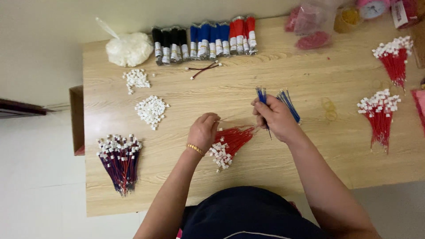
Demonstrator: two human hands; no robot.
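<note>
Right hand (pixel 276 117) grasps thin blue wires (pixel 262 95); left hand (pixel 202 131) pinches one red wire (pixel 223 118) above red wire bundle (pixel 230 141) with white plastic connectors; wood-grain worktop (pixel 274 75).

We see the table (pixel 274 75) holding everything. Our left hand (pixel 202 131) and right hand (pixel 275 116) sit at its centre, side by side. A wire bundle with connectors (pixel 228 144) lies between them, toward six o'clock. Loose connectors (pixel 151 110) lie at nine o'clock, taped wire rolls (pixel 203 40) at twelve, two finished bunches (pixel 384 110) at three.
</note>
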